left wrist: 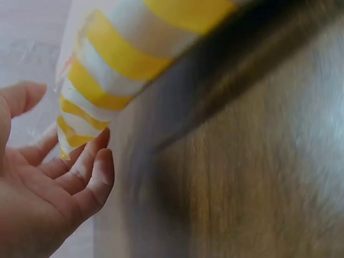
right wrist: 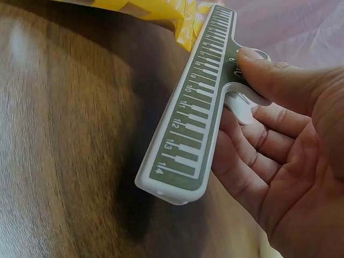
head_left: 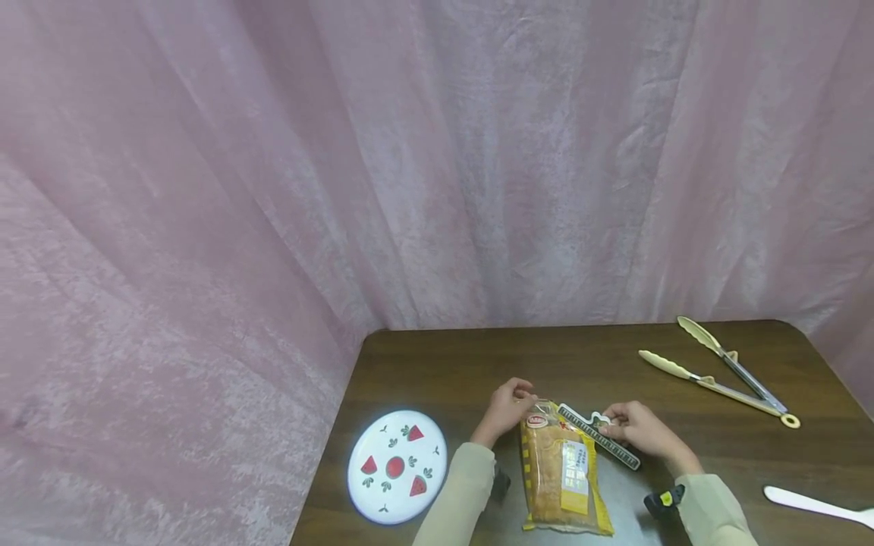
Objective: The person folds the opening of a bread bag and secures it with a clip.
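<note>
While a piano-key clip (right wrist: pixel 188 118) was pinched by the right hand (head_left: pixel 645 431) at the upper right edge of the bread bag (head_left: pixel 546 470) on the tabletop (head_left: pixel 478 353), the left hand (head_left: pixel 507 409) was held, fingers relaxed, at the bag's upper left corner.

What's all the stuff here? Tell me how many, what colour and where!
Curtain: one, pink, behind the table
Table: one, brown, under everything
Round plate-like thing: one, white with red and green pictures, table's left
Bag: one, clear and yellow, between the hands
Bread: one piece showing, golden brown, inside the bag
Clip: one, white and dark green, in the right hand
Tongs: one pair, cream and silver, far right
Utensil: one, white, right edge
Sleeves: two, pale green, on the arms
Left hand: one, bare, at the bag's upper left
Right hand: one, bare, holding the clip
</note>
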{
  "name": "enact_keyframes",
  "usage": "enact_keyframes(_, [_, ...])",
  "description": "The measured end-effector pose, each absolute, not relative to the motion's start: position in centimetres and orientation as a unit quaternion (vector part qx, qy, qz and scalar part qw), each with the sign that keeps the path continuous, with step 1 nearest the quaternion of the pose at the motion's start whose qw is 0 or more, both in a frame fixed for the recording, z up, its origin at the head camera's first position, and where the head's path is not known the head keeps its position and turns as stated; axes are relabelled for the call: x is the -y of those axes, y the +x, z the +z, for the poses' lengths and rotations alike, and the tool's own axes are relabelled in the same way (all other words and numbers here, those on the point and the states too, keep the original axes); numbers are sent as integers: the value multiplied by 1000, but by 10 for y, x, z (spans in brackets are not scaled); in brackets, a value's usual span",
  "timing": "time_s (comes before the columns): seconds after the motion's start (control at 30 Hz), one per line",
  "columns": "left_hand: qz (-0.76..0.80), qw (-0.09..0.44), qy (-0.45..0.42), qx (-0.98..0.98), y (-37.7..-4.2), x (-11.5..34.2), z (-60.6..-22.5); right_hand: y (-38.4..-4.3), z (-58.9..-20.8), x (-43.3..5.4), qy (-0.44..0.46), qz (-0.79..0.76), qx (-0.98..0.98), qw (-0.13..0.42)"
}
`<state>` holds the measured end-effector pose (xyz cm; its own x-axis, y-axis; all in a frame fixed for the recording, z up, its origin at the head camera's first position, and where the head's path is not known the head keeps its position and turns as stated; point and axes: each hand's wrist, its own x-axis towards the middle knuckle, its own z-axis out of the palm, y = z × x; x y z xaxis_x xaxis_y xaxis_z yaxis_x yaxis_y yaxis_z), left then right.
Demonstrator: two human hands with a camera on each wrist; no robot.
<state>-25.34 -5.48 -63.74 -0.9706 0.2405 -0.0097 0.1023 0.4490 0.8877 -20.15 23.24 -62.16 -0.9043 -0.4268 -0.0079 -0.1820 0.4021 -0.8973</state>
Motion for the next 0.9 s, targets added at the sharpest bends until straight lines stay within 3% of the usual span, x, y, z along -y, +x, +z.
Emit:
enact_keyframes(0.37, [636, 143, -31, -758, -248, 56, -638, -198, -623, -229, -182, -521, -826, 113])
enact_keyframes(0.67, [677, 196, -51, -707, -249, 57, -647, -196, -621, -227, -175, -525, -825, 114])
enact_keyframes(0.9, [681, 197, -51, -703, -254, 52, -652, -199, -616, -229, -169, -524, -828, 104])
